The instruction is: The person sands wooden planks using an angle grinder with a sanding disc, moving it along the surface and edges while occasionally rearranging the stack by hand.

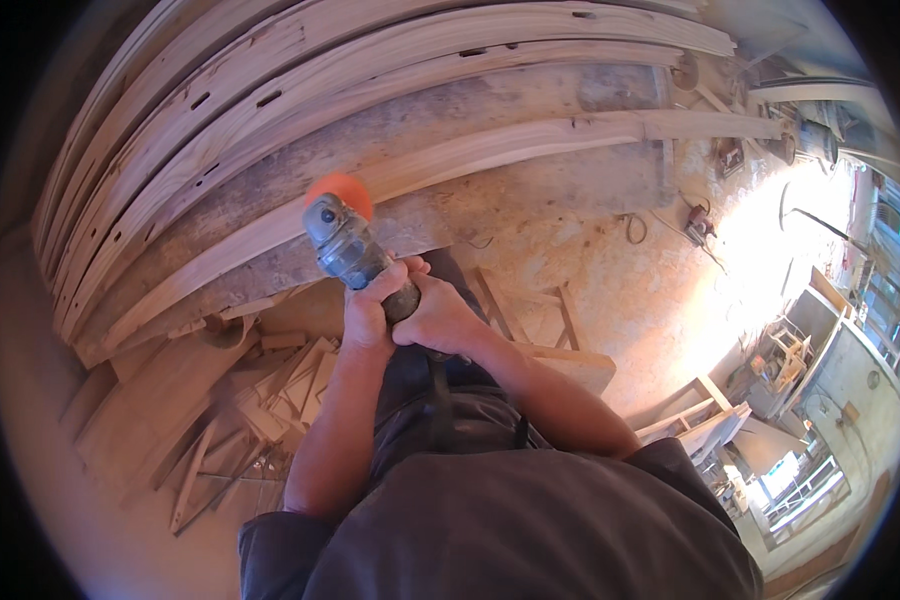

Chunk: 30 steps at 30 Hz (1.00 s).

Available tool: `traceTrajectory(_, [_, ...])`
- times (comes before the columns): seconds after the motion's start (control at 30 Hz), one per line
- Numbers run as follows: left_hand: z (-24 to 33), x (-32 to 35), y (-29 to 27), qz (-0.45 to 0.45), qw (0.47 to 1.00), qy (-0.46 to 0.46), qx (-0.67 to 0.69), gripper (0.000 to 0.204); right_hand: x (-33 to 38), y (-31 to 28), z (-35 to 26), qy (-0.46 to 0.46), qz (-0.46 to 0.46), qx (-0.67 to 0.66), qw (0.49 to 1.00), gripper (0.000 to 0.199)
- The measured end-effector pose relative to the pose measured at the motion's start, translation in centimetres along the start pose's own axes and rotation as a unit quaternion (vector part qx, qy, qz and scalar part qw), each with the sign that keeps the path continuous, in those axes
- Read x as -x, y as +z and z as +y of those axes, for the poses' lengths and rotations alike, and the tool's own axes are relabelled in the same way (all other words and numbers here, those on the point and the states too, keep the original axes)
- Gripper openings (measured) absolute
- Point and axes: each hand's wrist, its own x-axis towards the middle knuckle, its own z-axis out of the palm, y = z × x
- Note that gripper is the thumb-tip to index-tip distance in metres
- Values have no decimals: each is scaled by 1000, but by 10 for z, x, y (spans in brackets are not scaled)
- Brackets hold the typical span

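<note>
Both my hands are closed around the body of an angle grinder (342, 245) with a grey metal head and an orange disc (342, 192). My left hand (370, 308) grips it just behind the head. Behind that, my right hand (438, 315) wraps the dark rear part, its fingers partly hidden. The disc lies over a long pale wooden plank (480, 158) on the workbench (420, 110); whether it touches the wood I cannot tell. Beyond this plank, several long boards (350, 70) with slots cut in them lie side by side.
Wood offcuts (290, 385) are heaped on the floor at the left, below the bench. A wooden frame (535, 310) stands close to my right arm. Farther right, a red power tool (700, 222) with a cord lies on the dusty floor, and wooden pieces (705, 420) are stacked near a wall.
</note>
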Motion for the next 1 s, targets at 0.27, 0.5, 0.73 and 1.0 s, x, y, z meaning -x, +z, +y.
traceTrajectory(0.27, [-39, -29, 101, -74, 986, -50, -140, 16, 26, -73, 36, -15, 106, -154, 982, 33])
traceTrajectory(0.5, [-41, -47, 124, -99, 958, -90, -255, 29, 31, -82, 44, 5, 157, -219, 963, 31])
traceTrajectory(0.73, [11, -25, 57, -89, 975, -89, -183, 19, 15, -7, 9, -4, 151, -162, 975, 24])
traceTrajectory(1.0, [72, -16, -72, -60, 981, -49, -181, 20, -22, 126, -15, -35, 123, -129, 983, 26])
